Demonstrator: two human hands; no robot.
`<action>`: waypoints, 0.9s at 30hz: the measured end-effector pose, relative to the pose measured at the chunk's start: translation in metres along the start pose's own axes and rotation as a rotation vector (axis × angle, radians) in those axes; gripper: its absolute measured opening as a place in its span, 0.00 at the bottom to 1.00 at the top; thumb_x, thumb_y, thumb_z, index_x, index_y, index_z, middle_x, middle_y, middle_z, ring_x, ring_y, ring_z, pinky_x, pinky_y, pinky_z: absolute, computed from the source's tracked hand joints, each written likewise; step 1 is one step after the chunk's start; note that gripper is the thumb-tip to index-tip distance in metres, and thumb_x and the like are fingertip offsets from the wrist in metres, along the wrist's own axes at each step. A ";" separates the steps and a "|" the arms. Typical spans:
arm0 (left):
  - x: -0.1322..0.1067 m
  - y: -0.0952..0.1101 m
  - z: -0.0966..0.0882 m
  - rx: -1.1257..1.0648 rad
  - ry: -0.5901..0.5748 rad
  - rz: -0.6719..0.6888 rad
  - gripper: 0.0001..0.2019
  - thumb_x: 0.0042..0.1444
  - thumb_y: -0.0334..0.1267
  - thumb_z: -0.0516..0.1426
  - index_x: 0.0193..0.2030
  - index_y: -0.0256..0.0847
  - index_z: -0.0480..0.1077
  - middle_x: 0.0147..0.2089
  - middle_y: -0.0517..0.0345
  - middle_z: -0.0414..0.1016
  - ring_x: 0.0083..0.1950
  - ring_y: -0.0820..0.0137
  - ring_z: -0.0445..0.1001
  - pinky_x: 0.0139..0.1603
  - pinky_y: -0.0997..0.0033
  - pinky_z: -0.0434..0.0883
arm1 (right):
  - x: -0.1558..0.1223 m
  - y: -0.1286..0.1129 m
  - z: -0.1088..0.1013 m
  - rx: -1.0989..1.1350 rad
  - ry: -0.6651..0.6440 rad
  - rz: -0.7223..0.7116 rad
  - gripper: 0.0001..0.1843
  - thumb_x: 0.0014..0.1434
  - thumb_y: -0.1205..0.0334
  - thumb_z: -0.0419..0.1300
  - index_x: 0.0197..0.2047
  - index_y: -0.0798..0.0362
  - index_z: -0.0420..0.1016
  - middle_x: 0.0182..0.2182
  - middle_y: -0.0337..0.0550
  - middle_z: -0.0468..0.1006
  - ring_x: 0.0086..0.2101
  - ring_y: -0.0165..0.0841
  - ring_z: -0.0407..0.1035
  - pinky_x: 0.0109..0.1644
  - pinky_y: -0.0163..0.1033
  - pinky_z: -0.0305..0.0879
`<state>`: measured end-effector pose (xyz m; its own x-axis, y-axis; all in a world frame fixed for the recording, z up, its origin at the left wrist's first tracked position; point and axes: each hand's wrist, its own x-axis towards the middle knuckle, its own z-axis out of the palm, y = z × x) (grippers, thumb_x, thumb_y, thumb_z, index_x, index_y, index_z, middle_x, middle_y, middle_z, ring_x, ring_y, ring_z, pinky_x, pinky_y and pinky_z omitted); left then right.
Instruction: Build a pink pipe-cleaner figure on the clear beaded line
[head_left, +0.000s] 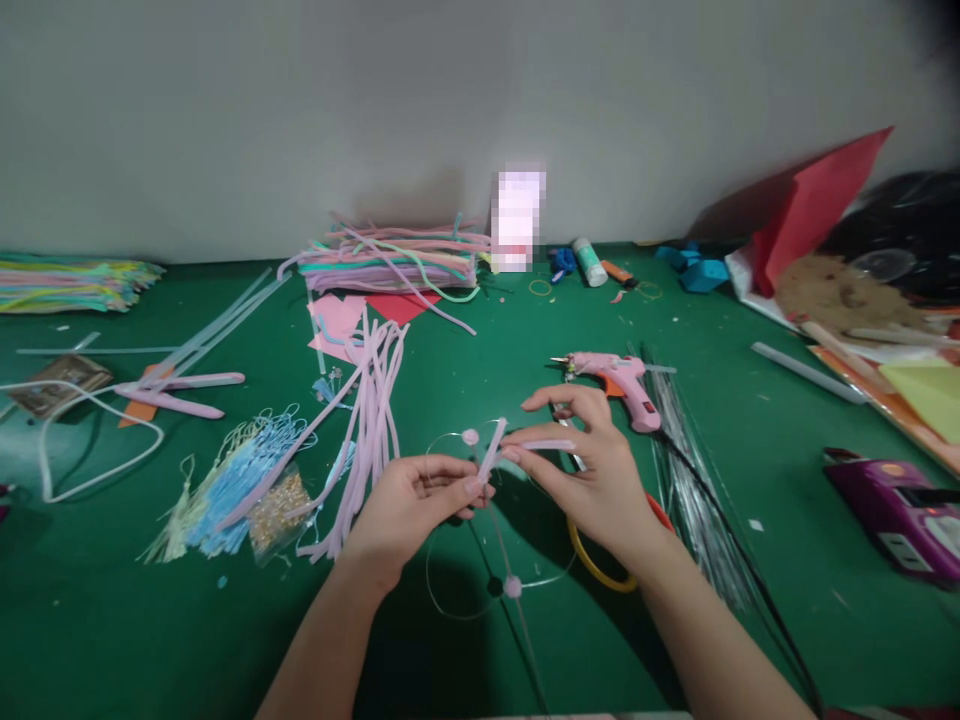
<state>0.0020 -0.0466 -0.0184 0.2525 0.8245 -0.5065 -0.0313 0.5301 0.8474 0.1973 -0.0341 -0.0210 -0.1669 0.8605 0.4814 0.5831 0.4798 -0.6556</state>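
Here, the left hand (pixel 420 497) and right hand (pixel 592 472) pinch a pink pipe cleaner (pixel 492 455) onto a largely bare wire hoop (pixel 540 581).

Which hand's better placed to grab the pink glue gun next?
Right, probably. Both hands pinch the pink pipe cleaner, but the right hand sits just short of the glue gun; the left hand is farther off.
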 end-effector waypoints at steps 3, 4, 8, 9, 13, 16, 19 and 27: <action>0.000 -0.001 0.002 0.037 0.044 0.033 0.12 0.47 0.42 0.67 0.34 0.35 0.78 0.32 0.50 0.82 0.33 0.68 0.78 0.36 0.73 0.73 | 0.000 -0.001 0.000 0.008 0.007 0.013 0.04 0.57 0.63 0.64 0.34 0.44 0.80 0.43 0.44 0.73 0.46 0.40 0.65 0.46 0.47 0.64; 0.000 -0.001 0.003 0.047 0.066 0.047 0.11 0.47 0.42 0.67 0.34 0.35 0.78 0.32 0.51 0.82 0.33 0.68 0.78 0.35 0.73 0.73 | 0.001 -0.001 0.000 0.011 0.011 0.015 0.04 0.56 0.63 0.65 0.34 0.44 0.80 0.42 0.44 0.73 0.46 0.39 0.66 0.46 0.47 0.64; 0.001 -0.001 0.005 0.065 0.100 0.098 0.11 0.46 0.41 0.67 0.33 0.36 0.78 0.30 0.53 0.82 0.33 0.69 0.78 0.37 0.73 0.74 | 0.002 -0.003 0.000 0.031 0.030 0.018 0.03 0.56 0.64 0.65 0.33 0.45 0.81 0.41 0.45 0.74 0.45 0.39 0.67 0.45 0.47 0.65; 0.001 -0.001 0.005 0.067 0.097 0.104 0.11 0.46 0.41 0.67 0.33 0.36 0.78 0.29 0.54 0.81 0.33 0.69 0.78 0.38 0.74 0.74 | 0.002 -0.004 0.000 0.050 0.031 0.025 0.04 0.56 0.64 0.65 0.33 0.46 0.80 0.41 0.45 0.74 0.45 0.39 0.68 0.45 0.46 0.66; 0.001 -0.002 0.005 0.103 0.104 0.120 0.09 0.47 0.40 0.66 0.32 0.37 0.77 0.29 0.55 0.80 0.33 0.69 0.78 0.38 0.74 0.74 | 0.001 -0.006 0.002 0.223 -0.012 0.083 0.04 0.58 0.66 0.63 0.34 0.48 0.79 0.39 0.44 0.78 0.43 0.36 0.73 0.45 0.44 0.70; 0.000 -0.002 0.005 0.130 0.125 0.151 0.07 0.46 0.38 0.66 0.30 0.37 0.76 0.27 0.56 0.79 0.31 0.70 0.77 0.36 0.74 0.73 | -0.002 -0.009 0.003 0.335 -0.063 0.138 0.05 0.59 0.66 0.62 0.34 0.47 0.79 0.36 0.41 0.81 0.38 0.34 0.75 0.43 0.42 0.73; 0.000 -0.001 0.006 0.152 0.139 0.166 0.07 0.46 0.37 0.65 0.29 0.37 0.75 0.27 0.57 0.77 0.31 0.70 0.76 0.36 0.74 0.73 | -0.004 -0.010 0.004 0.406 -0.096 0.202 0.05 0.59 0.63 0.61 0.35 0.45 0.79 0.36 0.40 0.81 0.33 0.33 0.76 0.36 0.42 0.75; -0.001 0.004 0.012 0.002 0.040 0.090 0.08 0.48 0.38 0.65 0.28 0.37 0.72 0.25 0.58 0.77 0.30 0.71 0.76 0.37 0.74 0.73 | -0.003 -0.015 0.006 0.543 -0.110 0.452 0.07 0.55 0.57 0.65 0.36 0.49 0.75 0.31 0.41 0.80 0.26 0.31 0.75 0.29 0.37 0.75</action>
<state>0.0128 -0.0477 -0.0122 0.2096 0.8760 -0.4344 -0.0502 0.4533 0.8899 0.1848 -0.0425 -0.0159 -0.0987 0.9938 0.0516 0.1406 0.0652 -0.9879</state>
